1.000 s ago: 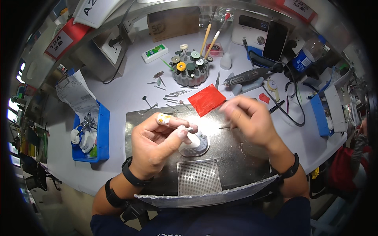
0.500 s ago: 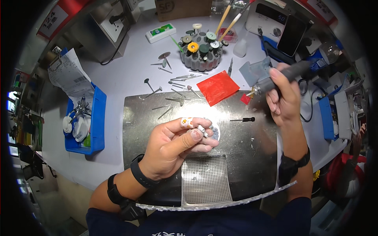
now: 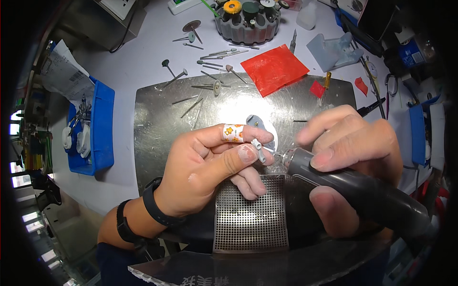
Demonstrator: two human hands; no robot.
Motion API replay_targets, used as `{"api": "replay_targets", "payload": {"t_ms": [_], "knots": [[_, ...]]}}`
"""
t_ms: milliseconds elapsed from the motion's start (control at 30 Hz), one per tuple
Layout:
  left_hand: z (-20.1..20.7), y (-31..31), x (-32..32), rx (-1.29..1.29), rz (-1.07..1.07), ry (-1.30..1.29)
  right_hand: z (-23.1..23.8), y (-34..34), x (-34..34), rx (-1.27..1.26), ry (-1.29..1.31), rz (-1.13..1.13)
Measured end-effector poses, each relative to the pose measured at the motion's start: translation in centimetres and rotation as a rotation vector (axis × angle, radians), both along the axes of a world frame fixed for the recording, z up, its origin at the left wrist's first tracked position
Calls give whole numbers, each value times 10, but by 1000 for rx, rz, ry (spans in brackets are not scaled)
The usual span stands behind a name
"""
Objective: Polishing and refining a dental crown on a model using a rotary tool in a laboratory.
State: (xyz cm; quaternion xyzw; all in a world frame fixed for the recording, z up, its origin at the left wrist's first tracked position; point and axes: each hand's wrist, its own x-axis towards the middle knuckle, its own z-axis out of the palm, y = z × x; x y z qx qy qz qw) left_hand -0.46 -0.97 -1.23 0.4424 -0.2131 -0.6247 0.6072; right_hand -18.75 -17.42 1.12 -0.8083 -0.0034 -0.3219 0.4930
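Note:
Between thumb and forefinger of my left hand [image 3: 202, 171] sits a small grey-white knobby dental piece [image 3: 259, 149]. The forefinger wears a patterned bandage [image 3: 233, 133]. My right hand [image 3: 365, 145] grips a dark rotary handpiece [image 3: 358, 188]. Its thin tip points left and lies close to the piece; whether the two touch I cannot tell. Behind my left fingertips, a grey dental model piece [image 3: 256, 121] with a white rim rests on the metal work plate [image 3: 167, 114], partly hidden by the fingers.
A perforated metal tray [image 3: 250, 219] lies below my hands. Loose burs [image 3: 217, 87] are scattered beyond, near a red packet [image 3: 274, 69] and a grey bur stand [image 3: 248, 28]. A blue bin [image 3: 102, 128] stands left. A clear shield edge [image 3: 191, 269] crosses the front.
My right hand has brought the handpiece down and left, from the far right to beside the piece. My left hand keeps hold of the piece. The view has tilted lower.

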Motion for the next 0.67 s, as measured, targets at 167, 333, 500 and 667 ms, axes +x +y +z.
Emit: {"api": "replay_targets", "payload": {"t_ms": [167, 333, 500, 667], "knots": [[0, -1, -4, 16, 55, -48, -11, 7, 2, 123, -29, 76], [2, -2, -5, 15, 44, -93, -8, 7, 0, 122, -10, 74], [-2, -1, -6, -20, 50, -101, -9, 6, 0, 83, -5, 78], [-5, -1, -7, -67, 48, -102, -9, 7, -1, 79, 23, 75]]}}
